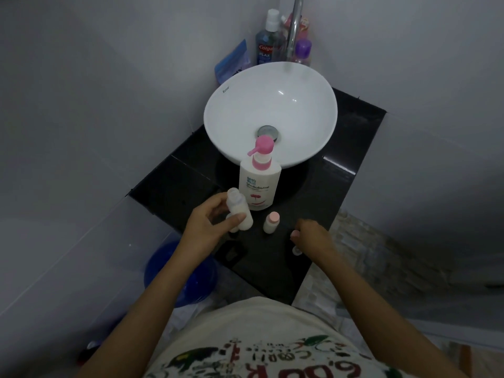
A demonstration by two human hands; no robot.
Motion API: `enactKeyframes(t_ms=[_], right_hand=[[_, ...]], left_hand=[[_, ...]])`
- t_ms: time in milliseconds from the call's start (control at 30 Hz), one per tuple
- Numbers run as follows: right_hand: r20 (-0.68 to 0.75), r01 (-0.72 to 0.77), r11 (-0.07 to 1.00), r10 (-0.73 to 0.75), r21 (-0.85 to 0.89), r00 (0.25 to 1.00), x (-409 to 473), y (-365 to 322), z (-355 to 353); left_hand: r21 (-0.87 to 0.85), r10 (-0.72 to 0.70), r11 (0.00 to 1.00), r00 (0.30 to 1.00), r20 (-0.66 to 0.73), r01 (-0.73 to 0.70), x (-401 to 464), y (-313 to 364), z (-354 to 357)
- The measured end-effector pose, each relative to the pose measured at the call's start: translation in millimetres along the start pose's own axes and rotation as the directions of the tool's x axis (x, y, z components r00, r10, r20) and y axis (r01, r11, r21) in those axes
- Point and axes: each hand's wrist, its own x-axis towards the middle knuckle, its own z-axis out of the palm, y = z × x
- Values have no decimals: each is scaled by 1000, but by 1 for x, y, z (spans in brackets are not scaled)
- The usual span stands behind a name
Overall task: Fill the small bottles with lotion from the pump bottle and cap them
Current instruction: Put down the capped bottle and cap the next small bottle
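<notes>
My left hand [208, 223] grips an uncapped small clear bottle [240, 208], partly filled with white lotion and tilted. Behind it another small bottle [234, 227] is mostly hidden. The white pump bottle [259, 184] with a pink pump head stands just beyond, in front of the sink. A small bottle with a pink cap [271, 222] stands upright on the black counter [341, 173] between my hands. My right hand [313, 237] hovers low over the counter with curled fingers pinching a small pink cap [295, 234]. A small pale object [296, 251] lies just below that hand.
A white basin sink [231, 110] fills the counter's middle, with a chrome tap [293, 31] above it. Mouthwash and other bottles [268, 39] crowd the back corner. A blue bucket [177, 274] stands on the floor at left. Grey walls close in on both sides.
</notes>
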Motion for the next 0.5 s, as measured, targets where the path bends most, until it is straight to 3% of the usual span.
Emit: enactKeyframes(t_ms=[133, 267, 400, 500], right_hand=[[-221, 76, 941, -1, 329, 975, -21, 4, -20], [-313, 297, 629, -89, 719, 946, -66, -5, -68], [-372, 471, 407, -301, 783, 878, -108, -18, -102], [-374, 519, 394, -388, 758, 842, -123, -25, -107]], left_hand=[[-165, 15, 986, 999, -35, -21, -6, 7, 2], [-187, 0, 982, 1000, -9, -2, -11, 11, 7], [-154, 7, 988, 998, 69, 4, -15, 13, 15], [-164, 23, 987, 991, 134, -1, -18, 15, 20]])
